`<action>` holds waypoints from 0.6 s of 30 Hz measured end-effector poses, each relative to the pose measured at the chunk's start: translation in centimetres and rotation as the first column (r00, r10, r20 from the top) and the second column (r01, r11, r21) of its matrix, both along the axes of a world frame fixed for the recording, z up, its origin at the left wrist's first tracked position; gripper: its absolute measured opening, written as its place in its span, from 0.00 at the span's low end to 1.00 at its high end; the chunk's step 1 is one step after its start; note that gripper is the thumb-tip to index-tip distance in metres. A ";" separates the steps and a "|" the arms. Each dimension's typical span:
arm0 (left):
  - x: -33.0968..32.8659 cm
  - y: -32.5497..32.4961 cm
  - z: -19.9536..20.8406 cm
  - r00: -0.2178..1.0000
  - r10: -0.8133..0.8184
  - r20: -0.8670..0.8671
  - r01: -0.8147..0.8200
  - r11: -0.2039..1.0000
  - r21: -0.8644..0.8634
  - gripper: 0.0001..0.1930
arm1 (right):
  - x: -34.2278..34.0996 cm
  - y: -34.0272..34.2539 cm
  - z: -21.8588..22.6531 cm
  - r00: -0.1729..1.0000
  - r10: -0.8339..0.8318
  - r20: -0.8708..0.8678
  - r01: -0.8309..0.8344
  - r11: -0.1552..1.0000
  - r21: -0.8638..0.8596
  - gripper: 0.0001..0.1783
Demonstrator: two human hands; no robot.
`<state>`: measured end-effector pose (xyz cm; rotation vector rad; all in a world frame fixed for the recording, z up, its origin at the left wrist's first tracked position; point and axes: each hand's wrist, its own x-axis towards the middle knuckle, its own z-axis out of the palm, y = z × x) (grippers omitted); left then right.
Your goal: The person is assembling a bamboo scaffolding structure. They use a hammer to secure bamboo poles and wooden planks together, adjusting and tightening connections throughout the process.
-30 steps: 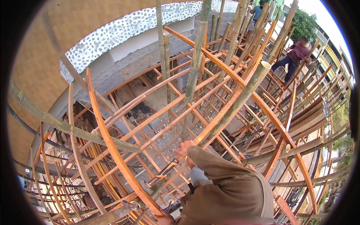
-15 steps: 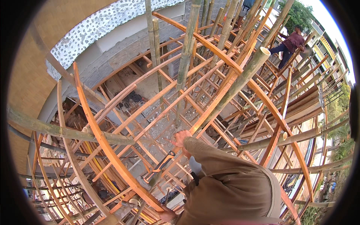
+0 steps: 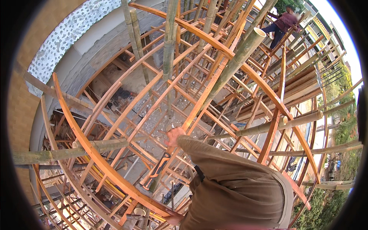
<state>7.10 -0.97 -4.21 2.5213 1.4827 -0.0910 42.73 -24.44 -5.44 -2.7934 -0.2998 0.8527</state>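
Observation:
My right hand (image 3: 175,137), at the end of a brown sleeve (image 3: 234,180), is closed round a long wooden beam (image 3: 203,100) beside a bamboo pole. Just below it slants a hammer (image 3: 158,170) with an orange and black handle; its head lies by a long plank (image 3: 100,168) that looks curved here. Whether the hand touches the handle end I cannot tell. At the lower edge my left hand (image 3: 174,217) shows in part, closed on the near end of that plank. The sleeve hides the rest of it.
A lattice of planks and bamboo poles (image 3: 241,51) spreads around me, with rubble-strewn ground (image 3: 153,109) far below. A bamboo pole (image 3: 46,155) juts in from the left, beside a wall (image 3: 86,63). Another person (image 3: 281,25) stands among the timbers at the far right.
My view has tilted and turned, so the far timbers sit higher and the plank has swung left. A second person at the top has left view. Both hands keep their places on the wood.

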 end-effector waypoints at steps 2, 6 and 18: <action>0.6 0.2 -0.2 1.000 -0.021 0.000 0.021 1.000 0.001 0.39 | -0.1 -0.1 -0.1 1.000 -0.018 -0.014 0.019 0.999 0.044 0.34; 1.8 0.3 -0.6 0.998 -0.056 0.010 0.056 0.998 0.013 0.39 | -0.4 -0.3 0.1 0.999 -0.015 0.044 0.011 0.997 0.078 0.33; 3.4 0.9 -1.5 0.988 -0.156 0.010 0.155 0.987 0.032 0.39 | -0.9 -1.0 0.1 0.997 0.013 0.075 -0.023 0.991 0.130 0.34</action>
